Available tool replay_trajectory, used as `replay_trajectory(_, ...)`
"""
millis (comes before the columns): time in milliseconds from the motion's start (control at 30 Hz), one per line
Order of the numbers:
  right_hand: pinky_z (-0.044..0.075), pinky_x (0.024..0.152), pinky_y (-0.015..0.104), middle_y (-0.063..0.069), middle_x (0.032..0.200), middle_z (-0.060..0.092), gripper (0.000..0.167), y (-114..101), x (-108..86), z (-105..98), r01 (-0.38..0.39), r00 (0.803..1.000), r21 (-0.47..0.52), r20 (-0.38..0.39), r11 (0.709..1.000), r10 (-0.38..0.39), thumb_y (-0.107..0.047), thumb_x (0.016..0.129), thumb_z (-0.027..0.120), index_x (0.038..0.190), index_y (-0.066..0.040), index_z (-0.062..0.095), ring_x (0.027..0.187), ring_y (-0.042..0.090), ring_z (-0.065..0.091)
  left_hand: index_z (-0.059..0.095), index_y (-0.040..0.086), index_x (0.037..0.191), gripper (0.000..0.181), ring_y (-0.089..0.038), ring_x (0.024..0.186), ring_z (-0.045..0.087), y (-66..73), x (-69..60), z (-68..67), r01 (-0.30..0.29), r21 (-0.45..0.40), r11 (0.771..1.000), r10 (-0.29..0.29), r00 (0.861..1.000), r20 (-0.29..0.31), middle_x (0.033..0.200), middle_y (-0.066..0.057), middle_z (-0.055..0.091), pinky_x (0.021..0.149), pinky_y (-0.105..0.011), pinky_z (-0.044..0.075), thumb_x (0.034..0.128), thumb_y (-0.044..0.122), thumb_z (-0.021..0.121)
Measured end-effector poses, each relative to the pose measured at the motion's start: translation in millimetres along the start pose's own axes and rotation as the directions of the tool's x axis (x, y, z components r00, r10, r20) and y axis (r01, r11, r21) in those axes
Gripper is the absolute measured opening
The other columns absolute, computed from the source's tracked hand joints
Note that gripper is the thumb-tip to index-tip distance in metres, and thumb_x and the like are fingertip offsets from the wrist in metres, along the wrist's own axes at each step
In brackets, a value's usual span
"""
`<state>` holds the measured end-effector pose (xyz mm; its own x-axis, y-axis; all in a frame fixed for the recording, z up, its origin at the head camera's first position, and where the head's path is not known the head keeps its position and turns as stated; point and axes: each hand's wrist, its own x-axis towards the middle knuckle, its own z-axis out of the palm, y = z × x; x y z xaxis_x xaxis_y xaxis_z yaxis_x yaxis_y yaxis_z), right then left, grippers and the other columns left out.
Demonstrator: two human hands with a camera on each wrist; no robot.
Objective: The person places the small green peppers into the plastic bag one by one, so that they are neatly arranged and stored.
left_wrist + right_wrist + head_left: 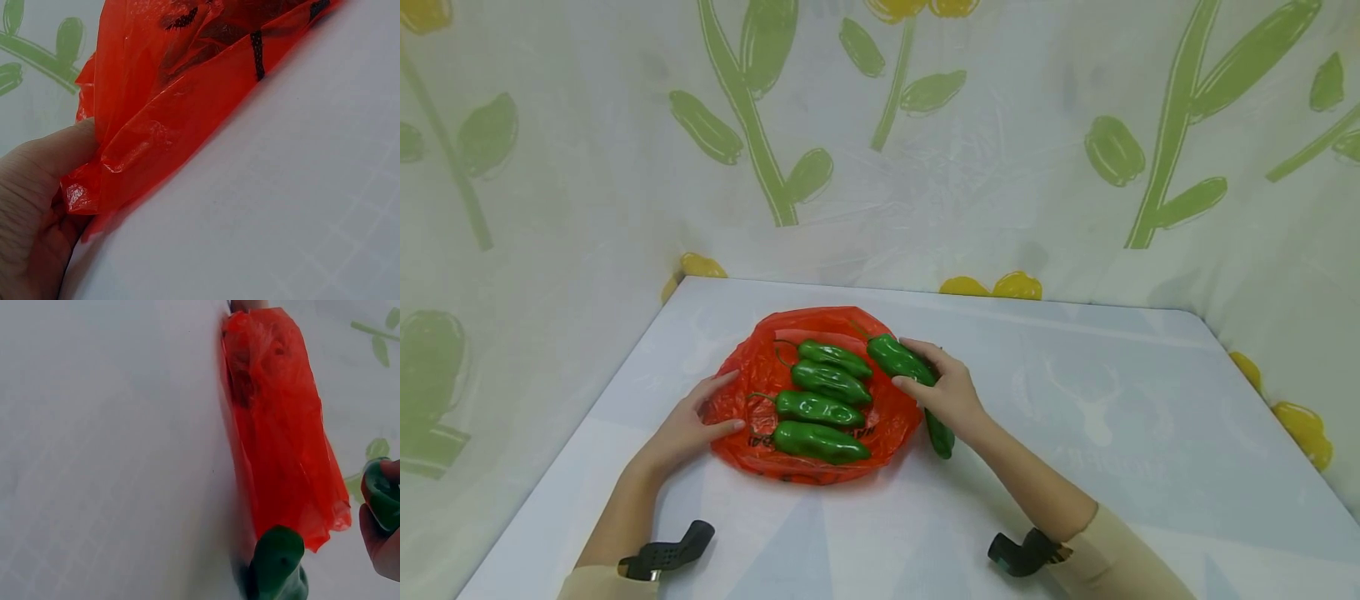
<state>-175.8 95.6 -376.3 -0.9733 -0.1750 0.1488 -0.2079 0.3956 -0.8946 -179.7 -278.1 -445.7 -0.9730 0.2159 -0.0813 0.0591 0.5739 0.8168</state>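
Note:
A red plastic bag (842, 325) lies spread on the table with its mouth open. Several green peppers (823, 381) rest in it side by side, stems to the left. My left hand (681, 425) holds the bag's left edge, thumb in front; its other fingers are partly hidden in the left wrist view. Over the bag's right rim, my right hand (951, 392) grips one green pepper (895, 358) between thumb and fingers, its stem pointing up and left. Beneath that hand, another green pepper (942, 437) lies on the table beside the bag, partly covered.
The white table (1112, 417) reaches well to the right of the bag. Behind it and at both sides hangs a pale curtain (1000, 167) with printed green leaves and yellow flowers. A black camera (666, 554) is strapped to each wrist.

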Motion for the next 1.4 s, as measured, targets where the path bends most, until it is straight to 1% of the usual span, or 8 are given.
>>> replay_trajectory(233, 0.053, 0.090, 0.040, 0.007, 0.131, 0.057, 0.052, -4.5, 6.1, 11.0, 0.035, 0.999, -0.010, 0.039, 0.999, -0.034, -0.017, 0.084, 0.072, 0.133, -0.015, 0.054, 0.111, 0.025, 0.056, 0.030, 0.019, 0.149, 0.082, -0.044, 0.139, 0.017, 0.0, 0.1, -0.3, -0.001, -0.012, 1.000, 0.001, 1.000, 0.002, 0.153, -0.020, 0.022, 0.102, -0.066, 0.029, 0.0805, 0.033, 0.073)
replay_trajectory(433, 0.053, 0.089, 0.040, 0.008, 0.130, 0.057, 0.051, -9.2, 10.1, 21.0, 0.063, 0.996, 0.000, 0.058, 0.998, -0.063, -0.010, 0.085, 0.068, 0.134, -0.014, 0.053, 0.110, 0.025, 0.057, 0.030, 0.018, 0.148, 0.082, -0.044, 0.139, 0.017, 0.9, -0.3, -0.2, -0.008, -0.010, 1.000, 0.008, 1.000, 0.001, 0.153, -0.020, 0.022, 0.102, -0.066, 0.029, 0.0806, 0.033, 0.073)
replay_trajectory(600, 0.055, 0.086, 0.038, 0.008, 0.127, 0.058, 0.051, -11.0, 15.5, 30.3, 0.102, 0.992, 0.003, 0.080, 0.995, -0.102, -0.005, 0.085, 0.065, 0.133, -0.012, 0.053, 0.105, 0.024, 0.057, 0.030, 0.018, 0.148, 0.082, -0.044, 0.139, 0.017, 0.7, -0.5, -0.3, -0.012, -0.012, 1.000, 0.012, 1.000, -0.003, 0.152, -0.020, 0.022, 0.102, -0.066, 0.030, 0.0805, 0.032, 0.073)
replay_trajectory(767, 0.054, 0.086, 0.037, 0.008, 0.126, 0.057, 0.051, -13.6, 21.5, 41.0, 0.153, 0.983, -0.005, 0.104, 0.988, -0.152, -0.003, 0.084, 0.065, 0.133, -0.010, 0.053, 0.105, 0.023, 0.056, 0.030, 0.020, 0.149, 0.082, -0.044, 0.139, 0.017, 0.5, -0.2, 0.3, -0.007, -0.011, 1.000, 0.007, 1.000, -0.003, 0.153, -0.020, 0.022, 0.102, -0.066, 0.030, 0.0805, 0.033, 0.073)
replay_trajectory(867, 0.053, 0.089, 0.037, 0.007, 0.128, 0.057, 0.051, -12.0, 26.7, 48.4, 0.178, 0.979, -0.039, 0.112, 0.983, -0.172, -0.003, 0.084, 0.067, 0.133, -0.010, 0.053, 0.109, 0.022, 0.056, 0.029, 0.020, 0.149, 0.083, -0.044, 0.139, 0.017, 0.8, -0.3, 0.5, -0.001, -0.005, 1.000, 0.001, 1.000, -0.002, 0.153, -0.020, 0.021, 0.101, -0.066, 0.031, 0.0802, 0.034, 0.074)
replay_trajectory(1033, 0.050, 0.094, 0.039, 0.008, 0.131, 0.056, 0.051, -8.7, 35.1, 58.9, 0.227, 0.969, -0.116, 0.130, 0.967, -0.212, -0.003, 0.084, 0.068, 0.133, -0.007, 0.052, 0.115, 0.022, 0.054, 0.030, 0.020, 0.149, 0.082, -0.044, 0.139, 0.017, 2.0, -0.2, 0.5, 0.000, -0.005, 1.000, 0.000, 1.000, -0.004, 0.153, -0.020, 0.021, 0.102, -0.066, 0.030, 0.0805, 0.034, 0.073)
replay_trajectory(1200, 0.050, 0.094, 0.041, 0.011, 0.130, 0.057, 0.051, -7.8, 39.9, 64.8, 0.234, 0.967, -0.132, 0.136, 0.963, -0.216, -0.001, 0.084, 0.068, 0.133, -0.004, 0.052, 0.114, 0.025, 0.055, 0.030, 0.019, 0.148, 0.082, -0.043, 0.140, 0.017, 3.1, -0.1, 0.4, -0.003, -0.009, 1.000, 0.003, 1.000, -0.002, 0.153, -0.020, 0.022, 0.102, -0.066, 0.029, 0.0804, 0.034, 0.073)
replay_trajectory(1400, 0.048, 0.097, 0.040, 0.013, 0.130, 0.056, 0.052, -3.9, 44.8, 70.2, 0.257, 0.961, -0.193, 0.154, 0.947, -0.229, -0.003, 0.085, 0.068, 0.134, -0.001, 0.050, 0.116, 0.025, 0.054, 0.030, 0.018, 0.148, 0.081, -0.044, 0.140, 0.017, 2.2, -1.5, 0.6, 0.001, -0.012, 1.000, -0.001, 1.000, -0.003, 0.153, -0.020, 0.022, 0.103, -0.066, 0.028, 0.0809, 0.034, 0.073)
